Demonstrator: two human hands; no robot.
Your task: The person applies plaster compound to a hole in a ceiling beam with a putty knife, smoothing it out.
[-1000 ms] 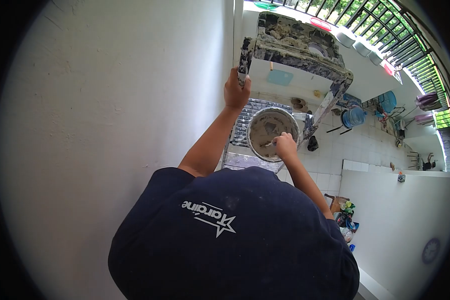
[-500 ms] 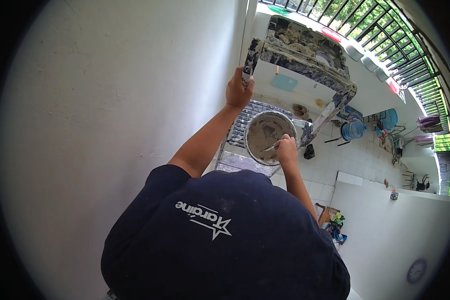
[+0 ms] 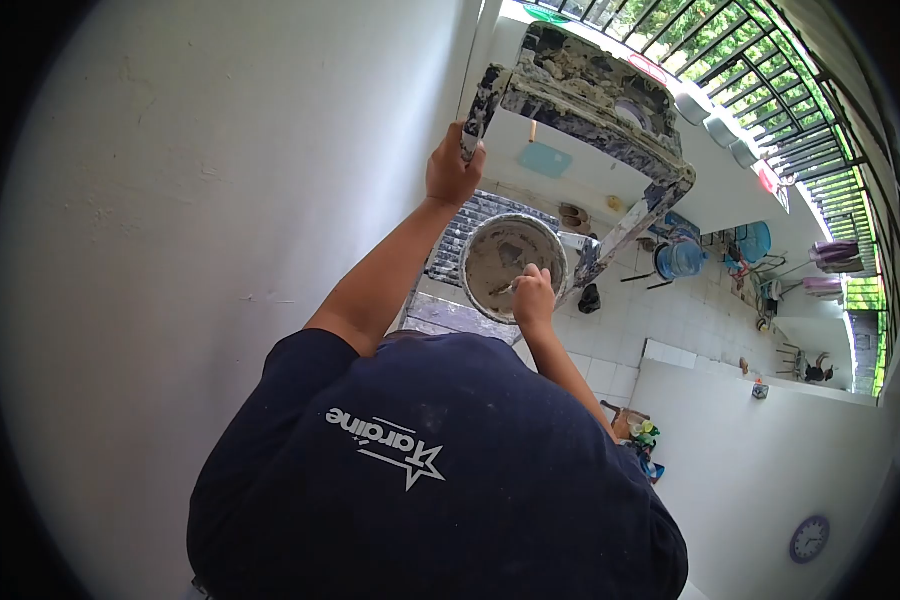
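My left hand (image 3: pixel 454 168) is closed around the side rail of a plaster-splattered stepladder (image 3: pixel 592 125), to the left of its top platform. Below that, a round bucket (image 3: pixel 467 282) with a crusted rim stands on a ladder step and contains a greyish-brown mix (image 3: pixel 492 262). My right hand (image 3: pixel 535 296) is over the bucket's near right side, closed on a thin tool (image 3: pixel 503 289) that reaches into the mix. The tool's kind is hard to make out because my fingers cover part of it.
A white wall (image 3: pixel 220 200) rises close on my left. Beneath the ladder lies a tiled floor (image 3: pixel 620 320) with shoes (image 3: pixel 573 217) and blue water jugs (image 3: pixel 682 258). Black railings (image 3: pixel 740 70) run along the upper right. A clock (image 3: pixel 809 540) hangs at lower right.
The whole view has shifted, so the scene sits further left. My right hand has moved slightly left and nearer to me over the bucket. My left hand keeps its hold on the rail.
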